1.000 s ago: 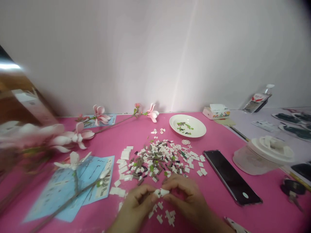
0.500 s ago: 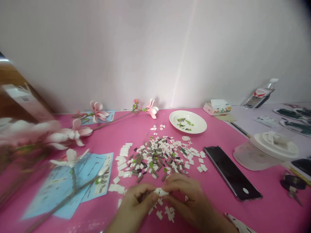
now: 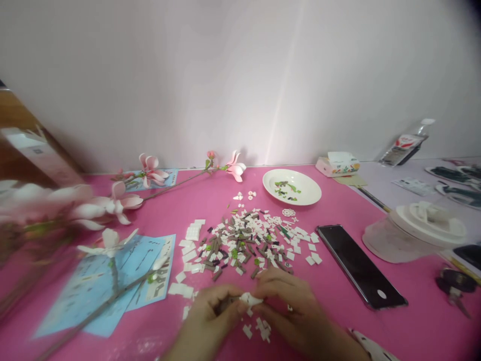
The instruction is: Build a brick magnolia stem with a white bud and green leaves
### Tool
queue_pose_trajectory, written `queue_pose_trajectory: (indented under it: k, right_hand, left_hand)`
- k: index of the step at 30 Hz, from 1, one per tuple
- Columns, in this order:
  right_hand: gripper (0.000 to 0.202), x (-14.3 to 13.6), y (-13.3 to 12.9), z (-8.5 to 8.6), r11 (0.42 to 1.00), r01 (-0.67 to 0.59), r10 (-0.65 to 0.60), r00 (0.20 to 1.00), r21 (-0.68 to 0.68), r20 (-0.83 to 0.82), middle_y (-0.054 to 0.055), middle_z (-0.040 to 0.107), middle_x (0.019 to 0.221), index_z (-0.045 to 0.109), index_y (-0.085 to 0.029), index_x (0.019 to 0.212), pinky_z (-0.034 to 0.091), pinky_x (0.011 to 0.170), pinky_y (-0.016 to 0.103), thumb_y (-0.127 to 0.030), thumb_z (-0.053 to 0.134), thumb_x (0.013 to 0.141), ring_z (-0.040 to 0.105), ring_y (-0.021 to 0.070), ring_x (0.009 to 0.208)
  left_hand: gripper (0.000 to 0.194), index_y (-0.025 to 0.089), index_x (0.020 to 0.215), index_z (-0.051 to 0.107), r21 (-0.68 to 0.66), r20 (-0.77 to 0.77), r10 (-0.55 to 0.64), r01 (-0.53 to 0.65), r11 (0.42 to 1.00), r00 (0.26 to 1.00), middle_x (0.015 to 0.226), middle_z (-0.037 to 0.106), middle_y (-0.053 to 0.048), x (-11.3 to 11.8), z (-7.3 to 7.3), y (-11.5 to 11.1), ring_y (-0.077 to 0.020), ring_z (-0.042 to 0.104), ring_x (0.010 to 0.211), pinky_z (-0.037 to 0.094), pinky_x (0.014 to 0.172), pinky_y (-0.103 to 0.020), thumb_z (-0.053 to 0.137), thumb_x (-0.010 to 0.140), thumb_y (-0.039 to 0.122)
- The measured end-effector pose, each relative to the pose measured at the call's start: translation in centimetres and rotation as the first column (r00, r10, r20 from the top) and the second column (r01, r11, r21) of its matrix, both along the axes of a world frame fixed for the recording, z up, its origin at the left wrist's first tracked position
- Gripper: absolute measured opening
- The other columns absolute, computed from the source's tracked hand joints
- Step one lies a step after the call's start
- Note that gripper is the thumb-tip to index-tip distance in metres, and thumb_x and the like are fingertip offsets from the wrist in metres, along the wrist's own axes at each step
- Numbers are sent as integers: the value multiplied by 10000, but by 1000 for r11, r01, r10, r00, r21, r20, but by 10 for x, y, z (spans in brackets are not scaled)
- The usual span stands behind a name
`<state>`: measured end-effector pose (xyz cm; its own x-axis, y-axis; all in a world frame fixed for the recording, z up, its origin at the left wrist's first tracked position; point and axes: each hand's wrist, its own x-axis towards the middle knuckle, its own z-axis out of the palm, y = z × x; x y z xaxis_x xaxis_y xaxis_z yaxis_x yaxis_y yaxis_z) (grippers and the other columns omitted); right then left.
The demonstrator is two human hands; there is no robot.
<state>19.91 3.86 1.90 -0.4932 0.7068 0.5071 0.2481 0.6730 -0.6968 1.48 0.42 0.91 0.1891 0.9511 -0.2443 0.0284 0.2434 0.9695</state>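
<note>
Slightly turned since earlier: small white piece [image 3: 250, 300] between left hand [image 3: 215, 312] and right hand [image 3: 292, 304], pinched by both

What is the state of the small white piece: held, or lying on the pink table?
Held: the left hand and right hand pinch the white piece between them, from either side.

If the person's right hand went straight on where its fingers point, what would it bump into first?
Past the small white piece at its fingertips, the right hand would probably meet the left hand, on the piece's other side; exact depth is unclear from one view.
</note>
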Motion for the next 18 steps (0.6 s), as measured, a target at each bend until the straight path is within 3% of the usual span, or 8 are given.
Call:
queue_pose_trajectory:
  k: [8, 18]
  right_hand:
    - [149, 5, -1, -6, 997, -68, 69, 998, -39, 10, 38, 668, 841, 639, -219, 938, 542, 757, 271, -117, 654, 830, 646, 165, 824]
    - [131, 3, -3, -2, 996, -73, 71, 997, -55, -29, 43, 682, 798, 668, -214, 925, 559, 710, 260, -128, 664, 827, 653, 157, 764]
  left_hand:
    - [293, 163, 763, 763, 61, -56, -6, 10, 998, 998, 661, 681, -49, -2, -3, -1, -176, 551, 609, 417, 575, -255, 663, 761, 438]
    - [236, 175, 703, 764, 45, -49, -31, 34, 998, 998, 617, 669, -35, 0, 1, -2, -178, 551, 577, 413, 552, -254, 678, 762, 387]
